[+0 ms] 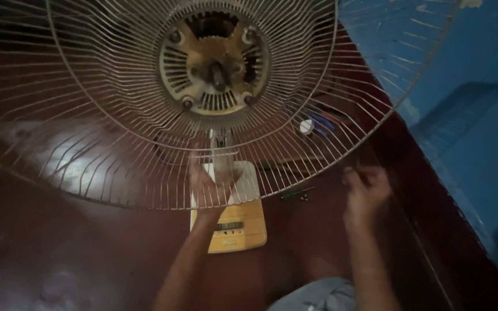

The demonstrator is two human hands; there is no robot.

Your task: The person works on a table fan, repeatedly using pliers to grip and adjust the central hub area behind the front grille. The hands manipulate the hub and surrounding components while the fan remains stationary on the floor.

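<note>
While the wire rear guard [87,132] of the fan fills most of my view, tilted toward me with its blades off, the motor housing [214,63] sits bare at its centre and the short shaft [218,75] pokes out. Below it, on the dark red bench [59,247], stands the yellow and white fan base [234,222]. My left hand [206,187] is closed around the neck just above that base, steadying the whole fan. My right hand [364,193] hovers off to the side, fingers curled; I cannot tell whether it holds anything, it is too blurred. A thin dark tool [296,194] lies between my 2 hands, and a small white round piece [306,126] rests farther back.
</note>
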